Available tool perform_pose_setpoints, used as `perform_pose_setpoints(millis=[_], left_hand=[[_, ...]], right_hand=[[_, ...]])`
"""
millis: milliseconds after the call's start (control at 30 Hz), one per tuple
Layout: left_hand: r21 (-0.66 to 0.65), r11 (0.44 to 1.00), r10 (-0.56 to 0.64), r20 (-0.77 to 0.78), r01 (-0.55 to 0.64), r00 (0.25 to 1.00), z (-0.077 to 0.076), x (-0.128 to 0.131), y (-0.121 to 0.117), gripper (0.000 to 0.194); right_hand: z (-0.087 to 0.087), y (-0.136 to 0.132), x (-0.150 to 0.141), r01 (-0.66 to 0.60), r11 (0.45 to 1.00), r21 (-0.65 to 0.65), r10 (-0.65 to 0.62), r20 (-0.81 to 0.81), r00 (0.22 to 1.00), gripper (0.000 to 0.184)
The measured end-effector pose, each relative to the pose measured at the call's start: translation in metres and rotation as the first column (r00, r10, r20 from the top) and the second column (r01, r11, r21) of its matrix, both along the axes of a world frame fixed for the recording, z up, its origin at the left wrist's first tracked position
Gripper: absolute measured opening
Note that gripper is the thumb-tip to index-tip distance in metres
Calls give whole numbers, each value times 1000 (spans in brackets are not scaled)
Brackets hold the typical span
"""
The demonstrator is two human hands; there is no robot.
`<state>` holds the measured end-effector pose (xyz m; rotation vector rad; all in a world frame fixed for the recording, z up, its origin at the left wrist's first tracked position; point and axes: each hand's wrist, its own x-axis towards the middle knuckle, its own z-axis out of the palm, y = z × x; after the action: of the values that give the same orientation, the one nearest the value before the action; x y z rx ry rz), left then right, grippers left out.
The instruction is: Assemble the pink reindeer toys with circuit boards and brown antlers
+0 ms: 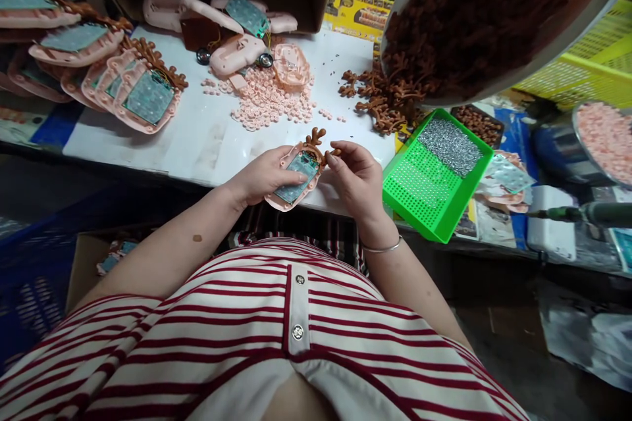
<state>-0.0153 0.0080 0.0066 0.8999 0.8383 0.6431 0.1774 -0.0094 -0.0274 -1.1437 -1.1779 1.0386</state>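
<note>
In the head view, your left hand (264, 174) is holding the shell (282, 204), with the thumb pressing on the board (296, 177) and the grip closed around one side. Your right hand (359, 177) is pinching the small brown antler (336, 152) at the shell's upper right; its grip is nearly closed, thumb against fingertips. Another antler is sticking up from the shell's top. You are keeping the shell just over the near edge of the worktop (197, 158), in front of your striped shirt (222, 316).

Beyond your hands, pink rings (271, 104) are lying in a loose heap. To the right, the green tray (415, 192) is holding screws (450, 145) toward its far end, and a tilted tub (486, 93) is spilling brown pieces onto the worktop. At the left, more shells (170, 120) with boards are leaning in a row.
</note>
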Motion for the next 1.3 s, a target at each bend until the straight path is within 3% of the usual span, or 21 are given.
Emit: perform_pose_setpoints(millis=[233, 433, 567, 767, 1000, 1167, 1300], left_hand=[[17, 997, -76, 39, 76, 996, -3, -6, 3, 50], [27, 992, -126, 27, 125, 992, -2, -6, 4, 44], [35, 987, -158, 22, 158, 987, -1, -3, 3, 41], [43, 985, -167, -14, 167, 986, 1, -2, 3, 36], [46, 988, -144, -39, 145, 989, -1, -3, 5, 39], [21, 986, -168, 20, 168, 986, -4, -7, 8, 40], [0, 992, -127, 37, 127, 991, -5, -9, 7, 43]], right_hand=[[-3, 1, 2, -7, 996, 87, -5, 139, 990, 37], [8, 4, 8, -189, 959, -211, 160, -145, 976, 48], [18, 10, 3, -153, 974, -168, 125, -164, 978, 49], [17, 20, -8, -206, 968, -146, 195, -89, 977, 41], [12, 27, -9, -120, 990, -71, 130, 168, 977, 41], [15, 34, -13, -194, 970, -145, 200, 31, 979, 49], [13, 28, -13, -191, 963, -191, 167, -135, 977, 58]])
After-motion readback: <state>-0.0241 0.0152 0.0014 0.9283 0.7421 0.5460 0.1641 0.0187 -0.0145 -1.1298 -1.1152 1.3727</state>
